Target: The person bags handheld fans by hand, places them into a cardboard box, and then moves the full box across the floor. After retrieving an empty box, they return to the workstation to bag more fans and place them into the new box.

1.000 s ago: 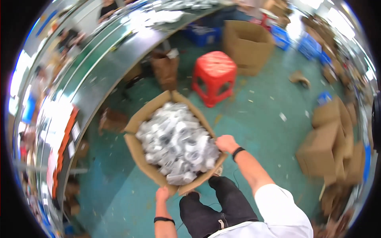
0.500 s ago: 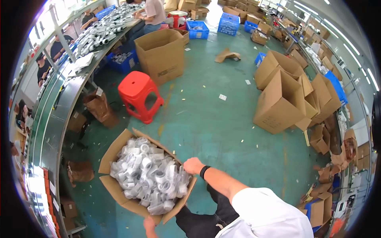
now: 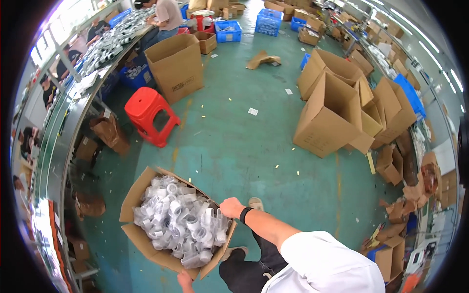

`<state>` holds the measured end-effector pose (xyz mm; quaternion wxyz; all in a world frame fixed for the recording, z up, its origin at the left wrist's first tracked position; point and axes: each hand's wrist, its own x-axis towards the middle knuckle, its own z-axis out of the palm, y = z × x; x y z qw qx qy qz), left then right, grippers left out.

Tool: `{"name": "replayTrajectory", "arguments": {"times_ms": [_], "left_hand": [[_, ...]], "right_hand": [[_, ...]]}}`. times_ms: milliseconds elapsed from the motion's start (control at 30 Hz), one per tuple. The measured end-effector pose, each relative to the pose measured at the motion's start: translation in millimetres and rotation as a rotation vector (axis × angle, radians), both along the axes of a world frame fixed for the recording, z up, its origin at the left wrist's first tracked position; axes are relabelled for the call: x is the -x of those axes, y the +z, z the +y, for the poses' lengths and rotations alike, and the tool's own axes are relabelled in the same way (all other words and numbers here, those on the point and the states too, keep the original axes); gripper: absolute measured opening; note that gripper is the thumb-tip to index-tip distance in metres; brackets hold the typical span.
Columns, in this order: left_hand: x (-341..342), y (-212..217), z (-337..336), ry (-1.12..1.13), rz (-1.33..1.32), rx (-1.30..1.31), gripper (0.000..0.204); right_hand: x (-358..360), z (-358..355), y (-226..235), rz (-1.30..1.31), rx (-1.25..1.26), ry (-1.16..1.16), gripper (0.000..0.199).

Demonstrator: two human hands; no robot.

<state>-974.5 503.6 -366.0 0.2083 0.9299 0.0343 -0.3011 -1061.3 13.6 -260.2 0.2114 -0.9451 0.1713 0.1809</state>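
An open cardboard box full of clear-bagged white and grey ring-shaped parts is at my front left, its flaps spread outward. My right hand, with a black band on the wrist, is closed on the box's right upper edge. Down at the near corner, my left hand is against the box's edge with its fingers closed there; most of that arm lies outside the picture. The box hides whatever is underneath it.
A red plastic stool stands beyond the box, with a tall open carton behind it. Along the left runs a long workbench, with people seated at it. Several open cartons stand at the right. Brown cardboard scrap lies on the green floor.
Both hands keep hold of the box. The surroundings have shifted left in view, and my shoes now show beside the box as my legs have moved.
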Motion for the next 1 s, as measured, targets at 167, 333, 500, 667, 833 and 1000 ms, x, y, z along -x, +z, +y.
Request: {"name": "replayTrajectory", "arguments": {"times_ms": [167,333,500,667,833,1000], "left_hand": [[74,-9,-14,0.033,0.025,0.01,0.047],[163,-3,-8,0.287,0.06,0.013,0.044],[266,-3,-39,0.394,0.091,0.026,0.044],[379,-10,-85,0.436,0.095,0.068,0.047],[478,-13,-86,0.098,0.207,-0.073,0.046],[591,-17,-134,0.155,-0.042,0.069,0.05]], "right_hand": [[66,-23,-7,0.006,-0.021,0.09,0.012],[121,-28,-19,-0.022,-0.098,0.178,0.012],[165,-63,-13,-0.028,-0.107,0.249,0.014],[242,-96,-16,0.033,-0.047,0.307,0.016],[321,-120,-15,0.078,-0.066,0.416,0.016],[413,-147,-42,-0.022,-0.14,0.447,0.012]]}}
